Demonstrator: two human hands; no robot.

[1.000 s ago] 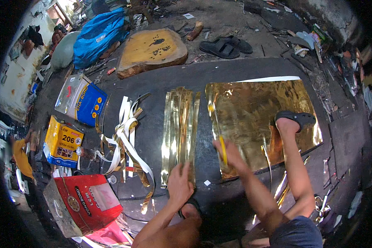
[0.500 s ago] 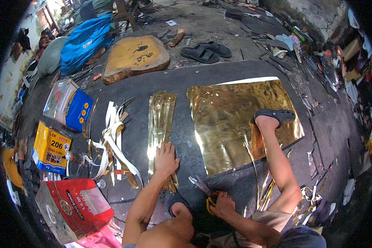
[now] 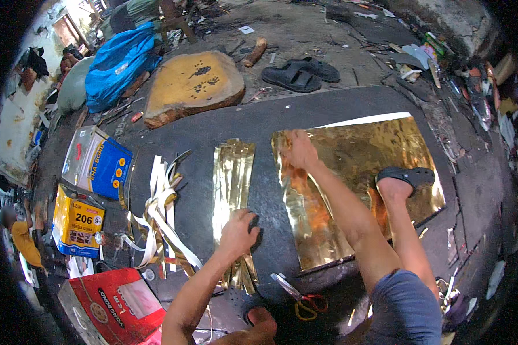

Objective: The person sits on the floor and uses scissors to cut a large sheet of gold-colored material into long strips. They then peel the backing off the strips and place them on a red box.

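Shiny gold strips lie side by side on the dark mat, and my left hand rests on their nearer part. Its fingers are slightly bent, with the thumb out to the right. My right arm stretches across a large gold sheet. At the sheet's far left corner, my right hand touches the surface with its fingers apart. Scissors with red and yellow handles lie on the mat between my legs. My right foot in a dark clog stands on the sheet's right part.
White and gold scrap strips lie tangled to the left. Beyond them stand a blue tin, a yellow tin and a red tin. A wooden block and black sandals lie past the mat's far edge.
My right hand has let go of the scissors and reached forward to the sheet's far left corner. My left hand stays on the strips, its fingers more bent. The view has shifted slightly.
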